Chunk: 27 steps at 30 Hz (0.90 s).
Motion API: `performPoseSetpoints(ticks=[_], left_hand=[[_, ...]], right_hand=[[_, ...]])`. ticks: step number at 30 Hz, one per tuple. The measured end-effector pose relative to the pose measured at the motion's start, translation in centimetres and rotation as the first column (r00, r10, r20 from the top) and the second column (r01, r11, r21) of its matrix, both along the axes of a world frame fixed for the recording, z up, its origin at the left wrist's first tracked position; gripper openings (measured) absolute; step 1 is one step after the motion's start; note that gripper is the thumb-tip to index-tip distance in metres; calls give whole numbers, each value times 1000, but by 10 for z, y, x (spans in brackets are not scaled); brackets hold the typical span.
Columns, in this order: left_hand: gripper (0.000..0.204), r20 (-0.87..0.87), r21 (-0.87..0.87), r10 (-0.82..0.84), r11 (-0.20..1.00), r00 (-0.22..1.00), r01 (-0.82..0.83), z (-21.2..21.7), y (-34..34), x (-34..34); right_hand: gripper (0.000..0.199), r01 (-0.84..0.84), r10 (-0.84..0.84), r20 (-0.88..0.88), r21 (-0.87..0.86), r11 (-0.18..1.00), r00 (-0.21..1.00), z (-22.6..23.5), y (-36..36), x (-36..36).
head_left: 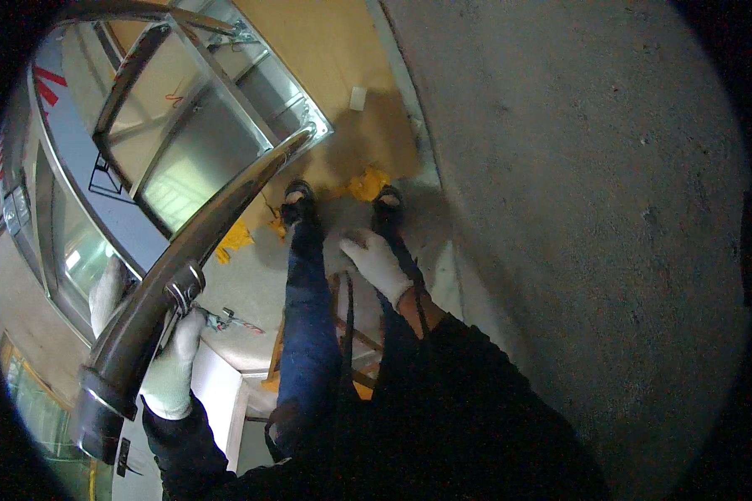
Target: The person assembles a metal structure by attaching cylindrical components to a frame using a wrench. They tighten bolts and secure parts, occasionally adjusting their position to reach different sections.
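"Where is the tube [146, 321]?"

"It sweeps from eight o'clock up toward eleven, where its far end meets a corner of the metal frame [222, 79]. Whether it's fastened there I can't tell."

"And the left hand [172, 367]?"

"Gloved, at eight o'clock, under the tube beside the clamp [185, 285]. I judge it closed round the tube: thumb side by the clamp, and a pale glove shape at nine o'clock beyond, probably its fingers. The tube hides the rest."

"The right hand [378, 263]?"

"Gloved too, near the centre, over the lower legs and well apart from the tube. It's loosely bent, with nothing visible in it; I can't tell whether the fingertips press together."

"So what could go wrong?"

"With just one hand seen on the tube, it could roll or slip, should smooth metal slide against the glove. If the far end is loose, it could scrape the frame's panels. And that clamp could pinch the thumb if it turns."

"Anything lower down?"

"Yellow scraps [368, 184] lie at twelve o'clock, between the shoes [299, 203]; a foot could skid on them. A small metal part [226, 318] sits at eight, easy to tread on. A dark strap [348, 317] dangles at seven, over the stool [362, 379], and could snag if the person leans."
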<state>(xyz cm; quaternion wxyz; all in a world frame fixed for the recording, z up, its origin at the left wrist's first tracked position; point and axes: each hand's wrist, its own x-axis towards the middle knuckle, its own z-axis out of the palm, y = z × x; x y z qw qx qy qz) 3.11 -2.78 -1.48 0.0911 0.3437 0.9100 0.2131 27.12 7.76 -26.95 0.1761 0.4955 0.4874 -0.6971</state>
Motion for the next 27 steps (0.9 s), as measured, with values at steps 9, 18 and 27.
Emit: performPoseSetpoints(ticks=[9,18,27], left_hand=[[86,1,147,144,979,990,-143,-4,10,15],[96,14,66,197,978,980,-198,2,3,22],[93,70,80,296,950,953,-301,1,8,35]], right_hand=[[35,-67,66,16,118,991,998,-30,2,2],[35,-108,108,-2,49,993,994,-34,23,-9],[38,-104,106,-25,52,993,994,-41,26,0]])
